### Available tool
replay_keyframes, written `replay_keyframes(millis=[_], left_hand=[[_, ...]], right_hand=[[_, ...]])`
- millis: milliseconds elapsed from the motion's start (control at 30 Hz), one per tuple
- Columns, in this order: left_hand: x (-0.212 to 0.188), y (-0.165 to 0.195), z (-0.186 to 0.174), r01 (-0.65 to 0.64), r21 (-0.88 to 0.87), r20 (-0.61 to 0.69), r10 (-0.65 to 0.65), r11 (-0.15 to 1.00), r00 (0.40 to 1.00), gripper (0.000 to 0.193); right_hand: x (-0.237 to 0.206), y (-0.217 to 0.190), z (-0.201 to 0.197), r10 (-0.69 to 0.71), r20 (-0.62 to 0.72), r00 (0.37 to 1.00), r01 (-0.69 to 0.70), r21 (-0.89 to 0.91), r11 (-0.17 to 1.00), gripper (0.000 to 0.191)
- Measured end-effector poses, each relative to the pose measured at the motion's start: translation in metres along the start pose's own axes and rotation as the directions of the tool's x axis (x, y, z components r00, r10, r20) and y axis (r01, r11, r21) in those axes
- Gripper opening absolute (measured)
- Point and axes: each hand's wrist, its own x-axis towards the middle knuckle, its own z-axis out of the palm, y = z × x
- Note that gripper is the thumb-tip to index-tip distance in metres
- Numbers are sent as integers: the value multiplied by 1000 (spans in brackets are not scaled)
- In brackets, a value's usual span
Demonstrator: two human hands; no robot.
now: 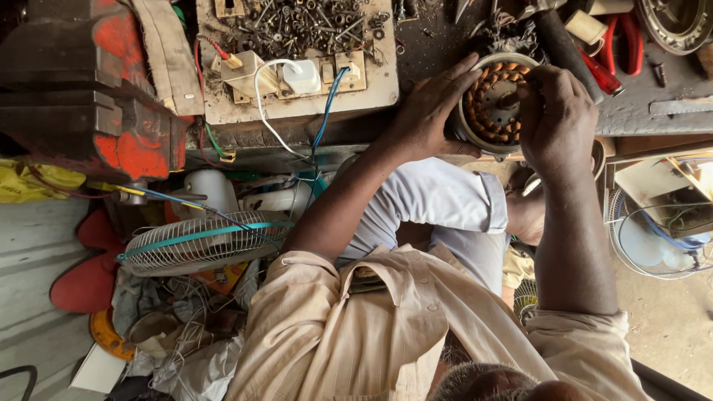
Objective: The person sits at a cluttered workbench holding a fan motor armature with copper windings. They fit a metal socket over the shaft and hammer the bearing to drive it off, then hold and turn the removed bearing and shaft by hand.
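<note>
The round metal motor stator with copper-coloured windings (492, 104) sits at the near edge of the dark, cluttered work surface (639, 111), held between both hands. The left hand (431, 111) is spread wide open, palm and fingers cupped against the stator's left rim. The right hand (557, 119) lies curled over the stator's right side, fingertips bent in at the centre of the windings; whether it pinches anything there cannot be told. Just beyond the stator lie red-handled pliers (620, 48). To the left, a pale board (297, 67) carries a heap of loose screws and bolts (304, 26), a white plug (303, 76) and white and blue wires. Farther left stands a red and black bench vice (82, 89). Below it lies a white wire fan guard with a teal rim (200, 245).
</note>
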Motion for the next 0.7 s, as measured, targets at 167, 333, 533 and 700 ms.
replay_keyframes(millis=[167,333,533,700], left_hand=[[1,2,0,17,2,17,-17,1000,1000,131],[-1,-1,0,-4,1,-4,4,1000,1000,128],[-4,-5,0,-11,-20,-41,10,1000,999,129],[-8,-10,2,0,-23,-49,-1,1000,999,129]], right_hand=[[-4,-2,1,44,-14,999,-44,7,999,7],[-4,-6,2,48,-13,999,-48,-6,999,8],[-2,-8,6,33,-4,999,-33,-64,997,7],[7,-13,1,96,83,992,-82,-161,984,9]])
